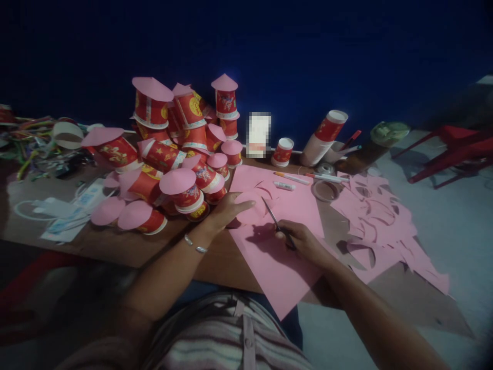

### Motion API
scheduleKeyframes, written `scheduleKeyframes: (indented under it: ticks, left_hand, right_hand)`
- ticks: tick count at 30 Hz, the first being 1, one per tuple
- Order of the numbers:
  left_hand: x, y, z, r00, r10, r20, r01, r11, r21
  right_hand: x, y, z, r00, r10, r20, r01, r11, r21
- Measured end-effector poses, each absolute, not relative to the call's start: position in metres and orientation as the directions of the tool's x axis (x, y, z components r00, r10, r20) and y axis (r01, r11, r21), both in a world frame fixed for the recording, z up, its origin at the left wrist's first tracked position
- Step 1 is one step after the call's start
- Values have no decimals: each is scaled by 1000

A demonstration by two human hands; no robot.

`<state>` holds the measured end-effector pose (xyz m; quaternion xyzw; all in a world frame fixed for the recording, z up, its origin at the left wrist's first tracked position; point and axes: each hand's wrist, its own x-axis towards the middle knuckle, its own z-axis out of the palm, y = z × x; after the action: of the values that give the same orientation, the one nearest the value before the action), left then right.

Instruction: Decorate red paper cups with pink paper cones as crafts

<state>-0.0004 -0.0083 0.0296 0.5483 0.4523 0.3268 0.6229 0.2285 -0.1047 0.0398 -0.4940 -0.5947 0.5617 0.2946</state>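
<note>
My left hand (230,209) pinches the left edge of a round piece of pink paper (250,213), thumb on top. In my right hand (295,235) is a pair of scissors (272,213), its blades pointing up and left at the right edge of the round paper. Thin curved strips of paper lie just beyond the disc. Beneath both hands a large pink sheet (283,277) covers part of the table and hangs over its front edge.
Left of the sheet are piled red paper cups with pink cone tops (177,181). Behind stand a single cup (283,151) and a leaning cup stack (325,136). Pens (291,178) and a tape roll (325,190) lie nearby. Pink scraps (379,221) spread rightward; a red stool (442,149) stands beyond.
</note>
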Motion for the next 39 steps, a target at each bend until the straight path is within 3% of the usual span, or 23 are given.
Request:
scheduleKeyframes:
  ticks: [8, 18, 39]
  left_hand:
    - [-5, -6, 21, 414, 897, -152, 153, 96, 984]
    - [-4, -7, 23, 367, 912, -185, 153, 137, 979]
    - [-5, -7, 30, 436, 869, -232, 115, 201, 973]
  right_hand:
    - [227, -105, 38, -339, 916, -216, 216, -148, -965]
    - [230, -104, 34, -341, 916, -212, 221, -141, -965]
    - [229, -106, 36, -346, 915, -207, 228, -132, -965]
